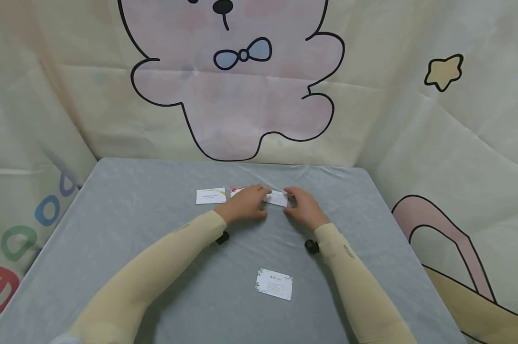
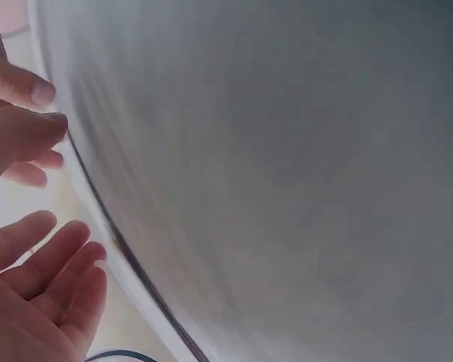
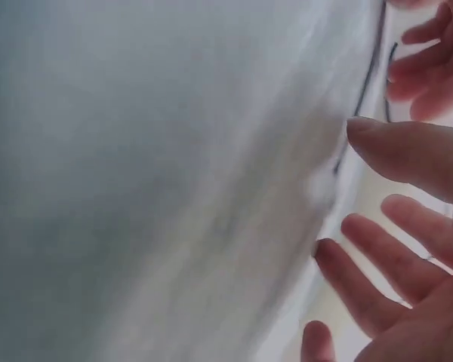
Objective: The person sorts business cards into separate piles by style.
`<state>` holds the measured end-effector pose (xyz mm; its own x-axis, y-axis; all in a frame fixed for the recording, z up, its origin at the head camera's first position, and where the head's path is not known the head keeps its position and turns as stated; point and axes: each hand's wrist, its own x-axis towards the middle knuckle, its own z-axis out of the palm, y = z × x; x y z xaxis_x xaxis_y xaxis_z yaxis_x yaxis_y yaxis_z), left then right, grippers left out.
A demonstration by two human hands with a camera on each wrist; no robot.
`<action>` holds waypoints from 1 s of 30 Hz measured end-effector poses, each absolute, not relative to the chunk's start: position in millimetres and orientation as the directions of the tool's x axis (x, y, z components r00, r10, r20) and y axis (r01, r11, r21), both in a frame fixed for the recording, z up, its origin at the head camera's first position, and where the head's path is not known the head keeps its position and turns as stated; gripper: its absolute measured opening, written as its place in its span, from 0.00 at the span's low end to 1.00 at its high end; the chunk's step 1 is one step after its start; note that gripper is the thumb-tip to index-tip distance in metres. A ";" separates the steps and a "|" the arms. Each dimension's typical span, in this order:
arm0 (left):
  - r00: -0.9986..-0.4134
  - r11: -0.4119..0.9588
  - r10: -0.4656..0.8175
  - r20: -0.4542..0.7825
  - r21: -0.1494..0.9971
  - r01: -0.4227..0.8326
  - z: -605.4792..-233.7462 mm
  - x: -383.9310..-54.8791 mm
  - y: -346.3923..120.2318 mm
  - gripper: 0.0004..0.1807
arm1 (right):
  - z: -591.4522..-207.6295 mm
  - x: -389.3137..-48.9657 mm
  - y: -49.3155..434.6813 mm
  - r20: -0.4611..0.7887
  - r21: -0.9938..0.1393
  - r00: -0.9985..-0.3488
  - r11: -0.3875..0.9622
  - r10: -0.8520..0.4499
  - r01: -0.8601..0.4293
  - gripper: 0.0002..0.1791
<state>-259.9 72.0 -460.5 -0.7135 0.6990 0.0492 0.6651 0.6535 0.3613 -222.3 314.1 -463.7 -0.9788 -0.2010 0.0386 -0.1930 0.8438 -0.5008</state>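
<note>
Near the back of the table, both hands are around a white card (image 1: 277, 198). My left hand (image 1: 245, 204) reaches over its left end, fingertips right at the upper edge and thumb lower down. At the card's right end is my right hand (image 1: 306, 209), thumb and fingers apart, tips close to the edge. In the left wrist view the left hand's fingers (image 2: 79, 283) are loosely spread; the right wrist view shows the right hand's fingers (image 3: 385, 264) likewise spread. A card with a red pattern (image 1: 236, 190) is partly hidden behind the left hand.
Left of the hands lies a white card with a yellow-green corner (image 1: 211, 196). Nearer the front is a card with leafy corners (image 1: 274, 284). A grey cloth covers the table (image 1: 190, 296), and a printed curtain (image 1: 242, 105) hangs behind its back edge.
</note>
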 end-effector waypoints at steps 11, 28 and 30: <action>-0.579 0.492 0.814 0.048 0.475 0.730 -447.7 -152.6 27.9 0.36 | -454.3 -94.7 311.8 0.167 -0.371 -0.922 0.844 -0.350 -0.387 0.36; -0.545 0.499 0.837 0.053 0.338 0.798 -460.0 -91.0 29.5 0.37 | -462.6 -7.5 285.8 0.114 -0.359 -0.936 0.865 -0.333 -0.352 0.36; -0.541 0.495 0.839 0.055 0.335 0.801 -459.9 -90.8 30.2 0.36 | -461.7 -6.4 286.0 0.102 -0.368 -0.940 0.865 -0.326 -0.341 0.35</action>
